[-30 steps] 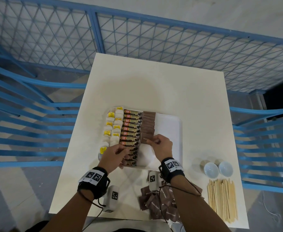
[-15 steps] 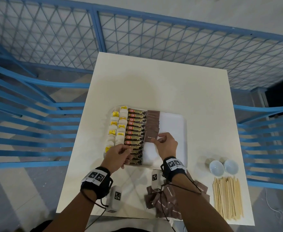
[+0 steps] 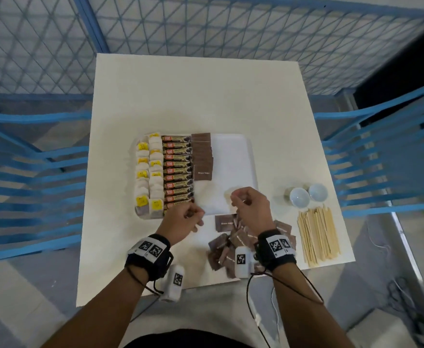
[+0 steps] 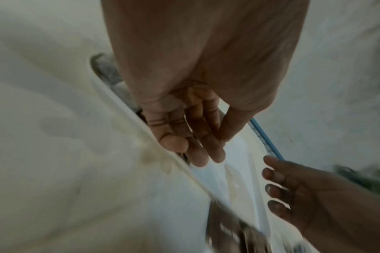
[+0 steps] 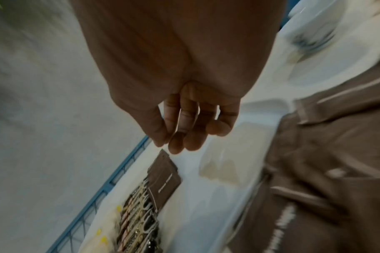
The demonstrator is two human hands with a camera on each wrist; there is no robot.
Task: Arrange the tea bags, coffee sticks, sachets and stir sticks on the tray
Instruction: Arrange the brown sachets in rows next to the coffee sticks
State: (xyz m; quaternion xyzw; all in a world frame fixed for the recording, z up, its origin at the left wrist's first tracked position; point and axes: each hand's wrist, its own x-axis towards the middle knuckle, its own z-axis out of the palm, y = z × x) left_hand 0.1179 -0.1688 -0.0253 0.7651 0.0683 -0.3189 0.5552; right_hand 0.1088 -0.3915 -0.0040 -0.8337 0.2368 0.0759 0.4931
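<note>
A white tray (image 3: 233, 159) on the table holds tea bags (image 3: 149, 177) at its left, a column of coffee sticks (image 3: 178, 172), then a row of brown sachets (image 3: 202, 156); its right half is bare. More brown sachets lie in a loose pile (image 3: 218, 244) on the table in front of the tray, partly under my right wrist. Wooden stir sticks (image 3: 317, 234) lie at the right. My left hand (image 3: 193, 214) hovers over the tray's front edge, fingers loosely curled and empty. My right hand (image 3: 241, 199) hangs over the tray's front right, also empty (image 5: 184, 137).
Two small white cups (image 3: 298, 197) stand on the table above the stir sticks. The table (image 3: 195, 96) is cream and square, with blue chairs on both sides and a blue mesh fence behind it.
My right hand has let go of a brown sachet at the end of the tray's row. Both hands have drawn back toward the tray's front edge.
</note>
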